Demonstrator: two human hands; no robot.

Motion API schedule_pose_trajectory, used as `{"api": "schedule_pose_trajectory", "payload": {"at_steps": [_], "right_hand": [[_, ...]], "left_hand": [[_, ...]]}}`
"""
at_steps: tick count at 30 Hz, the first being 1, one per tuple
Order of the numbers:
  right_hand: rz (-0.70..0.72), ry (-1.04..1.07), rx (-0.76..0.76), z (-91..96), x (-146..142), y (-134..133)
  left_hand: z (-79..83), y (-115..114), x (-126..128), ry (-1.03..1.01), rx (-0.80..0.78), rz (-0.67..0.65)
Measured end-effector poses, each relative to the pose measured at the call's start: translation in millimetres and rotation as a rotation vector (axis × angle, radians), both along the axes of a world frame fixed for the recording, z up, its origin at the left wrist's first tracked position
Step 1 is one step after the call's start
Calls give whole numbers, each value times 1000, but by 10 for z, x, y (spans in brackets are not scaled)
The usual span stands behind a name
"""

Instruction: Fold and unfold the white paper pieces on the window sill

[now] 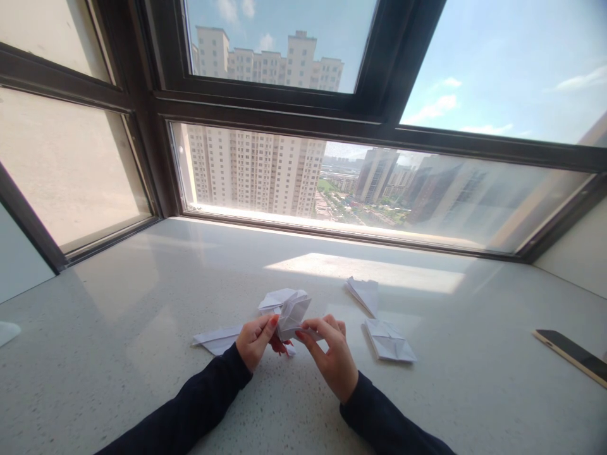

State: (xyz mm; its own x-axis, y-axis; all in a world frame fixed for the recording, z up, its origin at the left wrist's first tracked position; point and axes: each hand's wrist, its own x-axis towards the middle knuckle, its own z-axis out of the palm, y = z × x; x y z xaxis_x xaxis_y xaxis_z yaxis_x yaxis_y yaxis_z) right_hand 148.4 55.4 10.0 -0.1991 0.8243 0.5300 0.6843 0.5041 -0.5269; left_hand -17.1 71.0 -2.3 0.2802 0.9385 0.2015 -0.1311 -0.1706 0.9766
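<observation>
A white folded paper piece is held up between my two hands, its creased flaps partly spread. My left hand grips its left side, thumb on top and fingers underneath. On the right, the thumb and fingers of my right hand pinch its lower edge. Just behind it lies another folded paper, partly hidden. A long pointed paper fold rests by my left wrist. To the right of my right hand are a flat square paper fold and, farther back, a fan-shaped paper fold.
The speckled white sill stretches up to a dark window frame. A dark phone-like slab with a light edge lies at the far right. At the left edge is a white object, cut off by the frame.
</observation>
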Motion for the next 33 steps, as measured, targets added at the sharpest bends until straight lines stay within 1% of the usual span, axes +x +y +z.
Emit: {"api": "schedule_pose_trajectory", "payload": {"at_steps": [5, 10, 17, 24, 27, 29, 31, 33], "right_hand": [[28, -16, -8, -17, 17, 20], [39, -44, 6, -15, 19, 15], [27, -57, 87, -3, 12, -10], [-49, 19, 141, -49, 1, -16], [-87, 154, 166, -55, -11, -7], [-85, 240, 124, -52, -18, 7], [-21, 285, 21, -45, -18, 26], [65, 330, -74, -34, -13, 43]], "left_hand": [[-17, -7, -2, -9, -19, -38], [-40, -15, 15, -6, -32, -12], [-18, -3, 30, 21, -24, -32], [-67, 3, 28, 48, 16, -62], [-91, 7, 18, 39, 53, -1], [-95, 13, 5, 20, 94, 52], [-82, 20, -11, 47, 166, 73], [-54, 26, -24, 131, 273, 77]]}}
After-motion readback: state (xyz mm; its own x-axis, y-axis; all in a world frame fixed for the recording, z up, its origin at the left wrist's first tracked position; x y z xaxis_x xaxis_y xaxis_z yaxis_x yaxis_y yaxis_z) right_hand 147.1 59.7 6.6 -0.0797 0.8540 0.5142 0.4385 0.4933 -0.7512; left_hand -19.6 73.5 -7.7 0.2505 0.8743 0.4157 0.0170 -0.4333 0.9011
